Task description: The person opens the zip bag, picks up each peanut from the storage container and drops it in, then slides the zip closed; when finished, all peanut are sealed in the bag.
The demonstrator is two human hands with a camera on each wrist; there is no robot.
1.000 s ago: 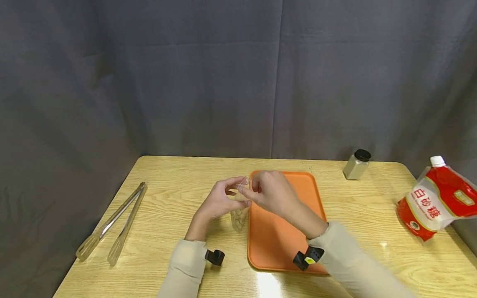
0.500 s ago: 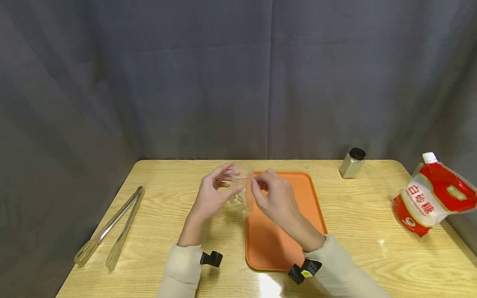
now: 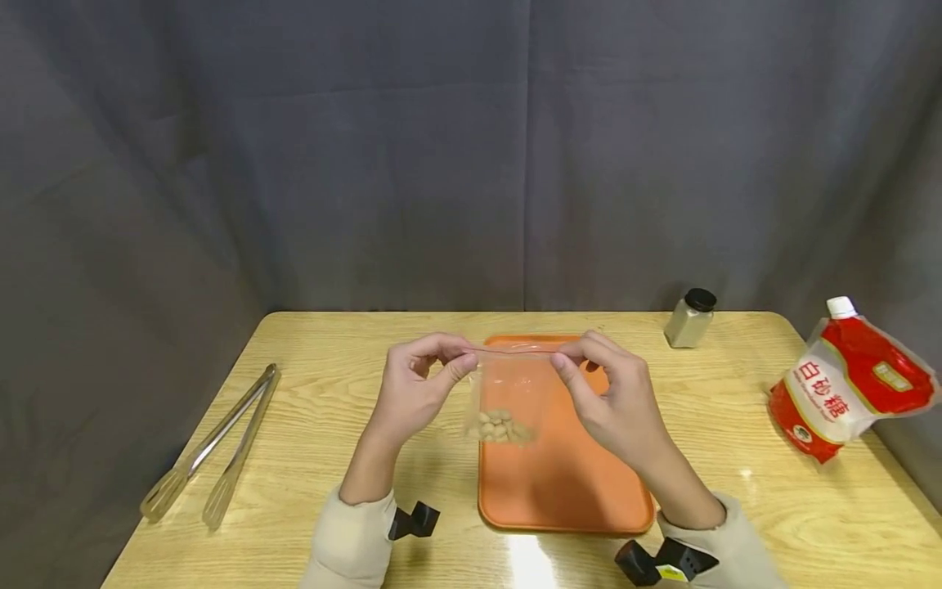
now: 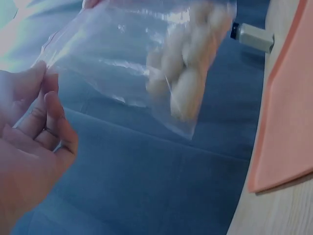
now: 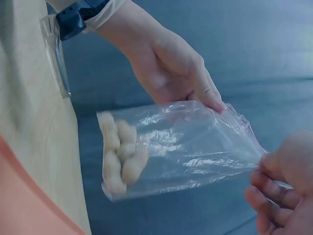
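A clear zip bag [image 3: 515, 384] hangs upright over the left part of the orange tray [image 3: 574, 507], its top edge drawn straight between both hands. In its bottom lies a small heap of pale tan pieces that look like peanuts in the shell [image 3: 500, 427], seen larger as lumpy shells [image 5: 113, 161] in the right wrist view. My left hand [image 3: 419, 384] pinches the bag's upper left corner between thumb and forefinger. At the upper right corner, my right hand [image 3: 618, 401] pinches the edge the same way.
Metal tongs [image 3: 221, 446] lie spread on the left of the wooden table [image 3: 353, 343]. A small jar with a black lid [image 3: 690, 319] stands at the back right. Farther right is a red and white sugar pouch [image 3: 846, 384] with a white cap. A dark curtain hangs behind.
My hands have moved apart, the right one going rightward. The bag, earlier bunched between them, is now stretched flat and shifted right over the tray.
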